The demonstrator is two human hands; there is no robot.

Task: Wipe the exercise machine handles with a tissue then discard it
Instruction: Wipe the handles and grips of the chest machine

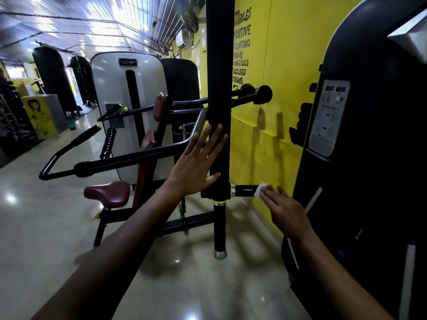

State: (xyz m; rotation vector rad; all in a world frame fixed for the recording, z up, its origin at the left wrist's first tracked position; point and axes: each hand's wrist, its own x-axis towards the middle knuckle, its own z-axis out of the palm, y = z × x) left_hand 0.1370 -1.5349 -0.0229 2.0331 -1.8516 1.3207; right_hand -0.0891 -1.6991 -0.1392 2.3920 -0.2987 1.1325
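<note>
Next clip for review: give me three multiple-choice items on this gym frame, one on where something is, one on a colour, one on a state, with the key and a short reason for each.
1. Where is the tissue?
A. on the maroon seat
B. against the short horizontal handle, under the right hand
C. on the floor

2. What colour is the wall behind the machine?
A. yellow
B. white
C. blue

3. How is the left hand placed?
A. clenched in a fist
B. gripping a handle
C. open, fingers spread, flat against the black upright pad

Key: 1 B, the white tissue sits between the right hand and the horizontal handle. 2 A, the lettered wall is yellow. 3 C, the palm rests on the upright pad with fingers spread.
</note>
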